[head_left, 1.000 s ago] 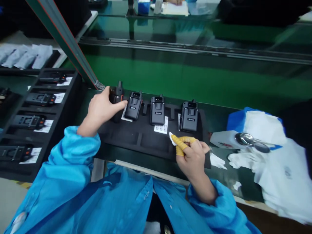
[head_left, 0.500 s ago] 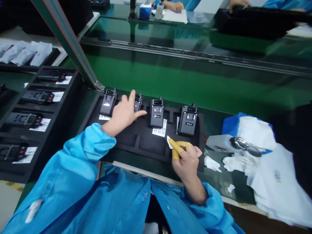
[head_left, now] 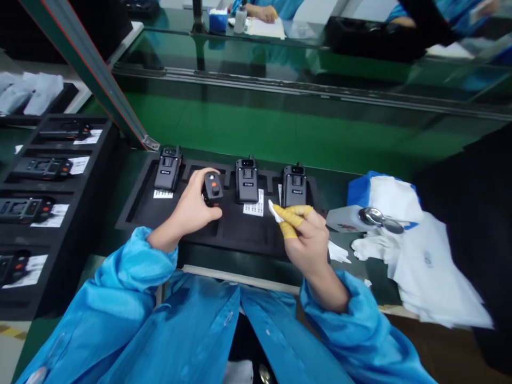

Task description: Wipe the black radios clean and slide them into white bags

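My left hand (head_left: 193, 208) is closed round a small black device with an orange button (head_left: 212, 188), lifted off the black foam tray (head_left: 144, 210) and turned on its side. Three more black devices stand in the tray: one at the left (head_left: 167, 169), one in the middle (head_left: 246, 180), one at the right (head_left: 294, 186), each with a white label slip by it. My right hand (head_left: 308, 237), with yellow finger cots on two fingers, pinches a small white wipe (head_left: 274, 210) just in front of the right device.
A second black tray (head_left: 86, 160) with several devices and labels lies at the left. A white dispenser bottle with a metal cap (head_left: 362, 218) and white cloths over blue packaging (head_left: 416, 256) lie at the right. A green conveyor (head_left: 280, 128) runs behind; other people's hands show at the far bench.
My left hand let go of the leftmost device, reached over the second one, then picked it up and turned it. My right hand rose slightly with the wipe.
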A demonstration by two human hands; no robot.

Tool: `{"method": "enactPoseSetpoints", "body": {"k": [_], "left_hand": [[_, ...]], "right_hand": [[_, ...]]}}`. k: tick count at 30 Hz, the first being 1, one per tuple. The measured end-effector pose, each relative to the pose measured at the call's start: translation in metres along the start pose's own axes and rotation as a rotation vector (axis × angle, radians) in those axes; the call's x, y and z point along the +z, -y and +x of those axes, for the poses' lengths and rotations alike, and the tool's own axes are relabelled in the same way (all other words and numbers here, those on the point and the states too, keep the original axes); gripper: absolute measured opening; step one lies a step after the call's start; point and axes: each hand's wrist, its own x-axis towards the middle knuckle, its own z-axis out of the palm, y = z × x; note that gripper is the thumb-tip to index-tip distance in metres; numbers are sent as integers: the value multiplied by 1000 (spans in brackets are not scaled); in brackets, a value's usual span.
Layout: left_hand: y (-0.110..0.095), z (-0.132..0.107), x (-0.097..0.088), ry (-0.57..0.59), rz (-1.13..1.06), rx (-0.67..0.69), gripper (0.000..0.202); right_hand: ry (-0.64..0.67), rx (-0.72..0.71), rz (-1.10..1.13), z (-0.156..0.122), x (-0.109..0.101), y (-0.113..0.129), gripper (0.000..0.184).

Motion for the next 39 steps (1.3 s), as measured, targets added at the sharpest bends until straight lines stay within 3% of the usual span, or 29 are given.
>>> {"method": "enactPoseSetpoints", "body": {"k": [4,8,13,17,21,28,33,39], "left_hand": [[-12,-22,9,81,-19,110,57],[-15,-28,11,98,-3,169,57],[-8,-29,11,130,-27,189,54],[-4,-31,12,124,-34,221,54],[-5,-32,12,143,-24,218,52],[-7,-32,10,153,-31,204,59],[-4,-32,11,136,-68,210,55],[-7,-33,10,144,-33,200,55]], "right_hand": [[-45,-91,23,31,5,30,27],[-3,-249,-57,39,20,54,34],[41,-427,-230,38,27,63,35],[111,-524,-238,39,22,64,38],[121,-521,-200,38,15,59,47],[133,-371,-178,42,16,52,42],[176,-424,-131,40,25,63,42],[285,-392,-20,37,16,57,40]]}}
